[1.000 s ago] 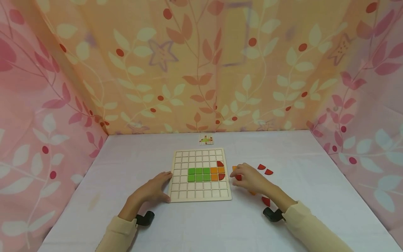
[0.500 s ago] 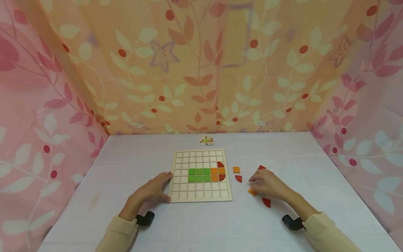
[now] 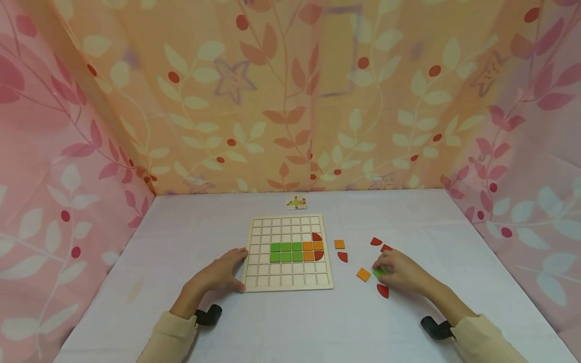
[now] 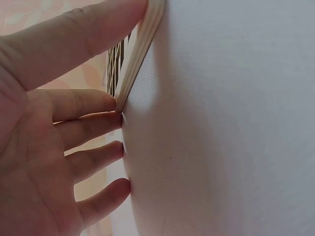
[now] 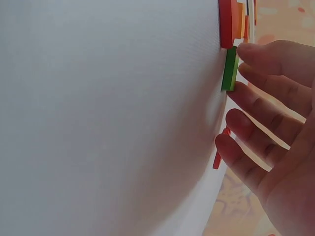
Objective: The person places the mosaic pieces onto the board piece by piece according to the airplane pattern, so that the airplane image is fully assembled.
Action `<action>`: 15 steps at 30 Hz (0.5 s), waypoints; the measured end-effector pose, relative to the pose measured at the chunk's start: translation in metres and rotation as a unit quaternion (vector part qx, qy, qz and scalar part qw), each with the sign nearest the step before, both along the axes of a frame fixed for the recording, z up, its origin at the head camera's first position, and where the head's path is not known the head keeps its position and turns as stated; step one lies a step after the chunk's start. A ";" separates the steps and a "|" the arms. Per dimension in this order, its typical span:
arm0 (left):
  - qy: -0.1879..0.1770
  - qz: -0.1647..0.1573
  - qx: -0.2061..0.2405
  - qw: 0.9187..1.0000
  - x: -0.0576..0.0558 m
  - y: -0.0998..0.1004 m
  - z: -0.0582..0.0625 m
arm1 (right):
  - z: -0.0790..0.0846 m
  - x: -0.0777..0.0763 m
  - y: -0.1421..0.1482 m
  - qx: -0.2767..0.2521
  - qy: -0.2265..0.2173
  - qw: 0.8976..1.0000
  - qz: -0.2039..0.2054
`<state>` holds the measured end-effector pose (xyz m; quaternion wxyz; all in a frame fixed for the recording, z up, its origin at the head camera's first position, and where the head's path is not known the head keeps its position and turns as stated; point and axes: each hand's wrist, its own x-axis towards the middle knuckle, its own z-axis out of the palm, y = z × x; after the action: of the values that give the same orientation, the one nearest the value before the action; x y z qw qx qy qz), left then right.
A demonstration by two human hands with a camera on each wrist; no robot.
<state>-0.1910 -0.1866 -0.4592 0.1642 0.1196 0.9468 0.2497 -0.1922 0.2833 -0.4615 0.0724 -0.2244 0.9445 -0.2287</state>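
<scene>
My left hand (image 3: 222,273) rests at the left edge of a wooden grid board (image 3: 263,280), thumb near its front corner and straight fingers farther up the side. In the left wrist view, the thumb (image 4: 93,29) lies along the board's edge (image 4: 147,42). On the board sit several green square tiles (image 3: 286,252), orange square tiles (image 3: 308,251) and two red quarter-circle tiles (image 3: 316,236). To the right, my right hand (image 3: 404,272) pinches a green square tile (image 3: 379,273) low at the table; in the right wrist view, thumb and fingertips meet this green tile's (image 5: 230,69) edges.
Around the right hand lie loose orange squares (image 3: 363,275) and red quarter-circles (image 3: 383,291), one partly behind the fingers. A small pattern card (image 3: 296,201) lies beyond the board. Patterned cloth walls (image 3: 290,101) enclose the white table (image 3: 204,212) at the back and sides.
My right hand has moved right, away from the board's side and over the loose tiles, to the green tile, uncovering an orange square and a red quarter-circle. The left hand stays put.
</scene>
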 end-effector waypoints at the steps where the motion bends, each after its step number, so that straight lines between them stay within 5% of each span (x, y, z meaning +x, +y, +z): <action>1: 0.000 0.000 0.000 1.000 0.000 0.000 0.000 | 0.000 0.000 0.001 0.003 0.001 1.000 0.001; 15: 0.000 -0.001 0.011 1.000 0.000 -0.001 -0.001 | -0.004 0.006 0.000 0.035 0.024 0.999 -0.013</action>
<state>-0.1908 -0.1877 -0.4605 0.1630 0.1223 0.9439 0.2599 -0.1859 0.2835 -0.4651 0.0548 -0.2153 0.9561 -0.1913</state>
